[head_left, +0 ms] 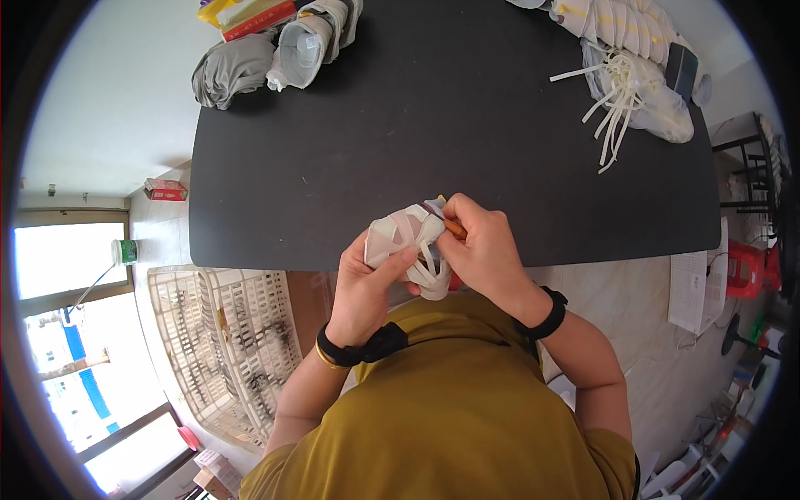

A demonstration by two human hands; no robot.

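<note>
Just off the near edge of the table I hold a white strappy shoe upper [392,237] in front of my body. My left hand [365,279] grips its left side, with the thumb pressed on the white straps. At its far right end, my right hand [485,250] is closed around a small tool with an orange-brown handle [455,228]. The tool's tip is not plain to see, and it sits against the piece's edge. Loose white straps loop down near my right fingers.
The dark table [467,125] spreads ahead. Nested grey-white pieces [305,52] and grey folded material [233,70] lie far left. Far right are a bundle of white straps [618,93] and stacked white pieces [612,23]. A slatted plastic crate [187,342] stands on the left; a red stool [744,268], right.
</note>
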